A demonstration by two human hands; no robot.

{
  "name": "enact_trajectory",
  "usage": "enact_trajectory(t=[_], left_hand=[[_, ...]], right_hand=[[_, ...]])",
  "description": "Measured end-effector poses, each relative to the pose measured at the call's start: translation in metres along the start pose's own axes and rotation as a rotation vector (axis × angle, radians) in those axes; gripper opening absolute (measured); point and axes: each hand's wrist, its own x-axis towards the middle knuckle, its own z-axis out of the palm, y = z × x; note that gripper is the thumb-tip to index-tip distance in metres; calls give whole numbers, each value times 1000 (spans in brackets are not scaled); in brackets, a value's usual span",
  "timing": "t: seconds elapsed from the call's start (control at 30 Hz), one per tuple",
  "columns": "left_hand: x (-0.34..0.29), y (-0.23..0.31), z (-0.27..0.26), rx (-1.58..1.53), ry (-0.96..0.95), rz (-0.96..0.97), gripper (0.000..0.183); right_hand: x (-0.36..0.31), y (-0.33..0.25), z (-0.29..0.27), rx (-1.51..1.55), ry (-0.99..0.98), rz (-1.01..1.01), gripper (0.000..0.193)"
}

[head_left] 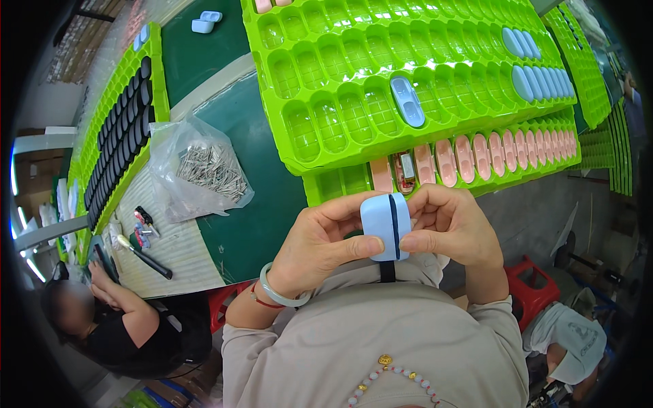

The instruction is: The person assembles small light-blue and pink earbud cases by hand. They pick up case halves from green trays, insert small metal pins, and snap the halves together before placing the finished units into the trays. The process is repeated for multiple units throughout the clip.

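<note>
In front of my chest, both hands hold a light blue earbud charging case [373,228], upright, with a dark gap running between its two parts. My left hand [316,238] pinches the wider part, thumb on its face. On the narrower part, the thumb and fingers of my right hand [456,228] are closed. Just beyond lies a bright green tray [289,151] with one light blue case shell [408,102] in a pocket and several more blue pieces [542,83] at its right end. Beneath it, a second green tray [314,192] carries a row of pink shells [465,160].
Left of the trays, a clear plastic bag [163,163] of small metal pins [214,173] sits on the green table [248,234]. A black-handled tool [151,264] lies nearby. Farther left, a green tray [158,75] holds black cases [122,126]. People sit at both sides, near red stools [527,289].
</note>
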Motion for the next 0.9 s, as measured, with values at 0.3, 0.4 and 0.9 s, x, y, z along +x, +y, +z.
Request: enact_trajectory(t=[0.3,0.4,0.9], left_hand=[[1,6,2,285,-12,34,39],[2,2,7,343,38,119,36],[5,6,9,333,59,33,33]], right_hand=[[-2,-3,3,-269,51,-52,24],[-3,0,0,-387,50,-111,28],[-5,5,-2,-379,56,-161,25]])
